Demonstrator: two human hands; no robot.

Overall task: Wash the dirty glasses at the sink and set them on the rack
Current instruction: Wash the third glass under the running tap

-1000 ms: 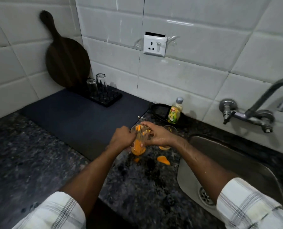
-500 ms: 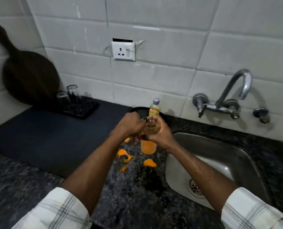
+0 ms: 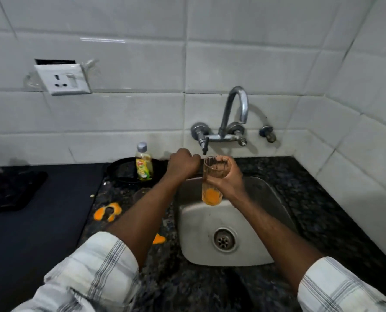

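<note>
My right hand [image 3: 227, 180] grips a tall clear glass [image 3: 212, 183] with orange residue at its bottom, held upright over the steel sink [image 3: 196, 242], just below the left tap lever [image 3: 203, 146]. Curled into a fist, my left hand [image 3: 182, 164] hovers beside that lever at the sink's back left corner, with nothing visible in it. A second glass [image 3: 142, 193] stands on the counter, partly hidden behind my left forearm. The dark drying rack [image 3: 9, 188] is blurred at the far left edge.
The curved faucet [image 3: 235, 109] rises from the tiled wall above the sink. A small bottle [image 3: 144, 164] stands in front of a black pan [image 3: 122, 172]. Orange spills [image 3: 107, 212] mark the granite counter. A wall socket [image 3: 62, 78] sits upper left.
My view swung right onto the sink. My right hand carried the glass from above the counter to over the basin. My left hand let go of the glass and moved up by the tap lever.
</note>
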